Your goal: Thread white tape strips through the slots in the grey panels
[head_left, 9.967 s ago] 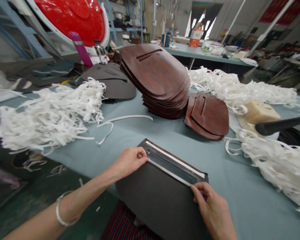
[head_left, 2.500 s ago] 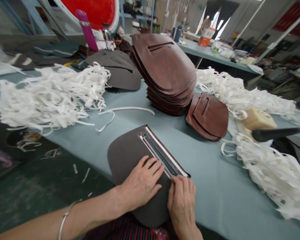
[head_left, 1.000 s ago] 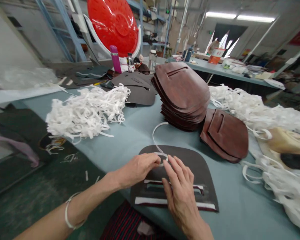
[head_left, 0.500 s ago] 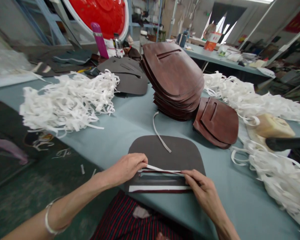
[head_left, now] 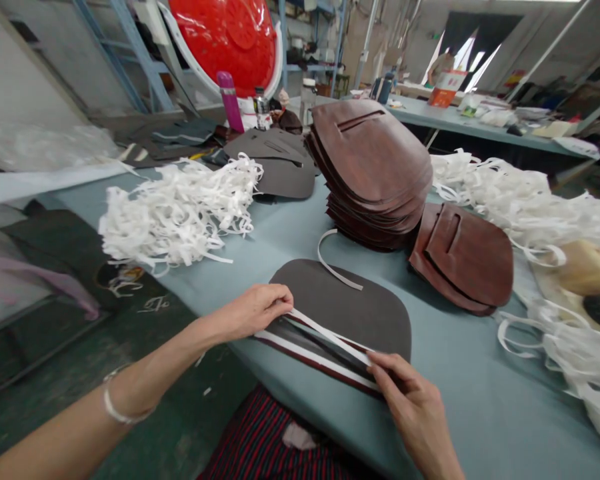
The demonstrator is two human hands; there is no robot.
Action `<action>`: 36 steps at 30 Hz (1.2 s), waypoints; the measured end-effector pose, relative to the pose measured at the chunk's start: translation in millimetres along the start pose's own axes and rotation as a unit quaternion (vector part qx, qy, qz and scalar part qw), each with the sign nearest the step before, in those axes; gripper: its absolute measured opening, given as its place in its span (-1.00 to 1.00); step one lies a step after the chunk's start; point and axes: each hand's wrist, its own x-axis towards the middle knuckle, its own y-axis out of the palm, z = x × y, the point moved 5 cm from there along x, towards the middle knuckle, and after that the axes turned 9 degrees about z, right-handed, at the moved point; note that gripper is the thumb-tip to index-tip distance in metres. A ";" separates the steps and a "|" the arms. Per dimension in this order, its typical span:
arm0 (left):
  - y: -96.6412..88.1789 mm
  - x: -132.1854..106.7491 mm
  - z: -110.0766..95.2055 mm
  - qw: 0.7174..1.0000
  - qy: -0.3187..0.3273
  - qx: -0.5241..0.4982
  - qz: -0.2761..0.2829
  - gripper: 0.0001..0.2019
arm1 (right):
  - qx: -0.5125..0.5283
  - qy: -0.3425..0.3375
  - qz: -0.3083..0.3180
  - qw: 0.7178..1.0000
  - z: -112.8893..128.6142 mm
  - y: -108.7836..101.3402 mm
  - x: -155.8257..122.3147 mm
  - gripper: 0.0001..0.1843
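Note:
A dark grey leather-like panel (head_left: 340, 300) with rounded corners lies at the near edge of the table, a long slot cut through it. Between my two hands a white strip (head_left: 325, 331) is stretched along the slot's far edge. My left hand (head_left: 265, 308) pinches the strip's left end, and my right hand (head_left: 410, 397) pinches its right end. Along the panel's near edge runs another white strip (head_left: 300, 353) beside a dark red border. A loose curved strip (head_left: 337, 272) rests across the panel's far side.
A stack of brown leather panels (head_left: 375, 153) rises behind, with smaller brown panels (head_left: 473, 257) to its right. Tangled white strips (head_left: 180, 213) lie left, and more strips (head_left: 575, 360) lie right. Grey slotted panels (head_left: 280, 160) and a purple bottle (head_left: 231, 103) stand farther back.
The panel now appears turned clockwise, its right side nearer me. My right hand has come lower and closer, and the strip between my hands slants down to the right. The camera view has shifted left.

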 end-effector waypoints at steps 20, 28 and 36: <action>18.4 -37.8 23.9 0.983 -0.163 -0.046 -0.066 -0.82 | -0.215 0.108 0.036 0.970 -30.6 3.6 -19.6 -0.64; 21.7 -32.6 24.5 0.982 -0.173 -0.025 -0.071 -0.83 | -0.223 0.121 0.010 0.967 -33.6 1.6 -17.8 -0.66; 24.7 -31.4 28.1 0.979 -0.188 -0.006 -0.073 -0.85 | -0.205 0.147 0.011 0.968 -29.4 2.9 -16.1 -0.64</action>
